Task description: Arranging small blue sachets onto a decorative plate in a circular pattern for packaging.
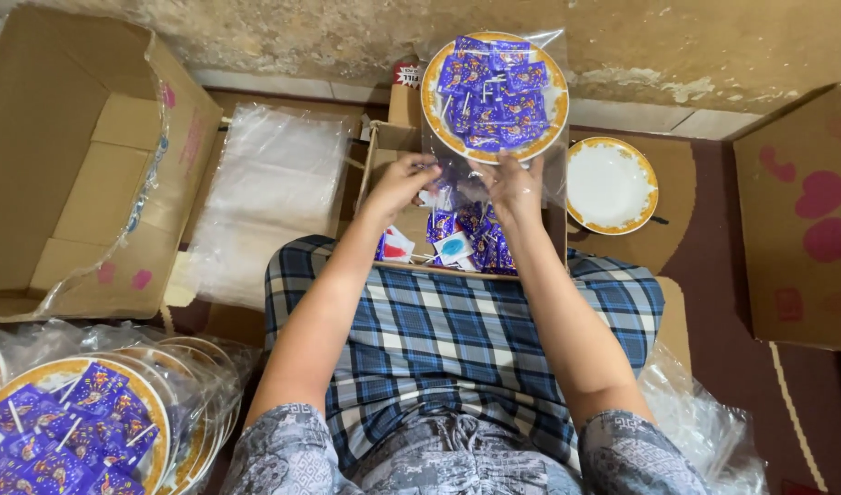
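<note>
Nearest, at the lower left, a stack of bagged plates (pixel 90 417) lies on the floor, each loaded with purple sachets and wrapped in clear plastic. At the lower right, loose clear plastic (pixel 714 431) lies crumpled beside the person's knee. A blue checked cloth (pixel 457 339) covers the lap.

Beyond the lap stands a small open box (pixel 395 151) with more purple sachets (pixel 471 234) in it. Both hands work just above this box. The left hand (pixel 400 181) pinches the near edge of a clear bag (pixel 553 156), fingers closed on the film. The right hand (pixel 515 183) grips the same edge just to the right, fingers also closed on it.

Inside the bag, just beyond the hands, sits a plate (pixel 494 96) with an orange patterned rim, piled with purple sachets. It seems propped up or tilted toward the camera; what supports it I cannot tell.

By its look the plate is stiff and breakable, and probably much the heaviest part of the bundle; the film is thin, soft and slippery, and the sachets are light and loose, likely to slide if the plate tips. Holding it by the rim through the film, or from below, looks safer than by the bag alone.

To the right lies an empty plate (pixel 611 185). To the left lies a pile of clear bags (pixel 274 183), and beyond it a large carton (pixel 72 156). Another carton (pixel 806 220) stands at the right edge.
</note>
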